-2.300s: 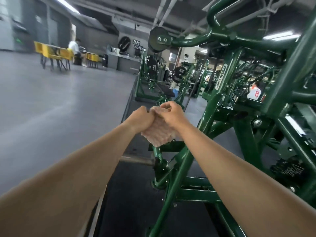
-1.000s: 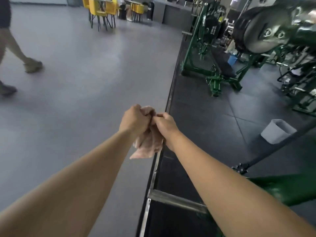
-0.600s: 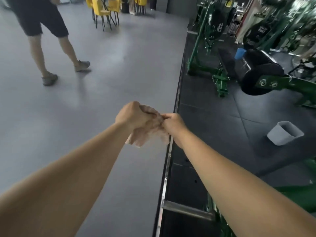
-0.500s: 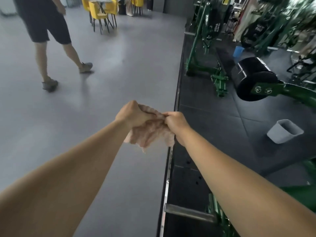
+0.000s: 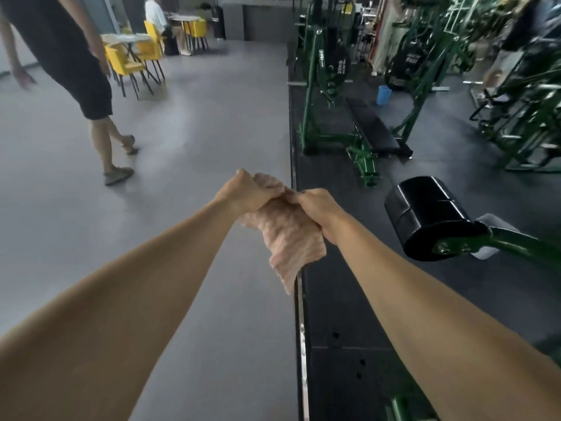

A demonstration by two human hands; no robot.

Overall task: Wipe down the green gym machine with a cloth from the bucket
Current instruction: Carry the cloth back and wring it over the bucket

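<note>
Out over the metal strip (image 5: 301, 329) where the grey floor (image 5: 151, 208) meets the dark mat (image 5: 331, 314), we hold the pink cloth (image 5: 285, 238) up in our 2 hands. The left hand (image 5: 246, 192) has its fingers curled tight round the upper bunch. The right hand (image 5: 318, 208) has its fingers closed on the part just beside it, and the loose end hangs below.

We judge this to be the wringing or folding step, with no wiping yet begun. Next we need to carry the cloth to the green machine (image 5: 522, 247), whose black roller pad (image 5: 425, 214) juts in from the right, near our hands but apart from them; 1 hand should be enough to wipe.

A pale bucket (image 5: 493, 224) sits mostly hidden behind that pad. Farther off are a green bench machine (image 5: 364, 141), a small blue bucket (image 5: 384, 94) and yellow chairs (image 5: 130, 62). A passer-by (image 5: 76, 56) is mid-stride on the grey floor, well apart from us. Nothing stands between cloth and pad.
</note>
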